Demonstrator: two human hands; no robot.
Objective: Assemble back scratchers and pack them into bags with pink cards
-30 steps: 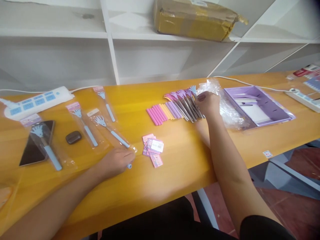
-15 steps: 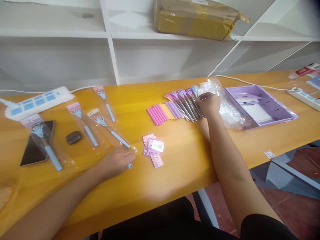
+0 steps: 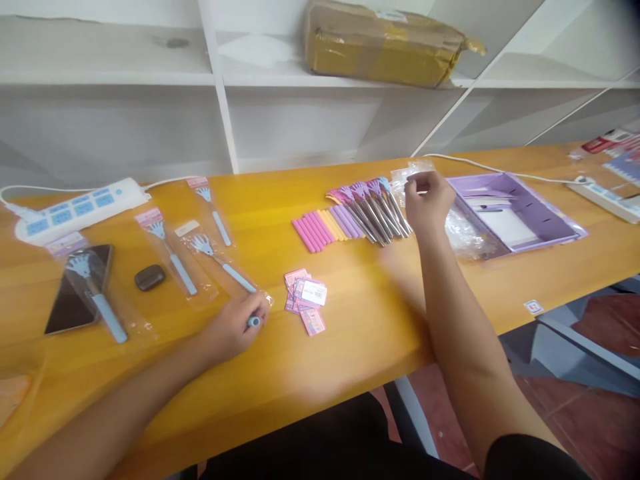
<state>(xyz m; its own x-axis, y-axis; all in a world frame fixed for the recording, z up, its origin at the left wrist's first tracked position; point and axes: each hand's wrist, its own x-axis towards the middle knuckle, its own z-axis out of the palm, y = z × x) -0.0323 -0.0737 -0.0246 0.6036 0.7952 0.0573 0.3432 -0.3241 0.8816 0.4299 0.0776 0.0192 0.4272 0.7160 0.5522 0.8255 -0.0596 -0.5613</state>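
My left hand is closed round a light blue tube, whose open end shows at the fingers. My right hand has its fingers bent together above clear plastic bags; what it holds, if anything, cannot be made out. Left of it lies a row of hand-shaped metal sticks with purple and blue heads. Pink, yellow and purple tubes lie beside them. Printed cards are piled nearer me. Several blue hand-shaped sticks in clear bags lie at the left.
A purple tray stands right of the bags. At the left are a power strip, a phone and a dark small case. Another power strip is far right. A taped box sits on the shelf.
My right hand has moved right, off the metal sticks and over the plastic bags. My left hand has turned, so the blue tube's end points toward the camera. The view has shifted slightly.
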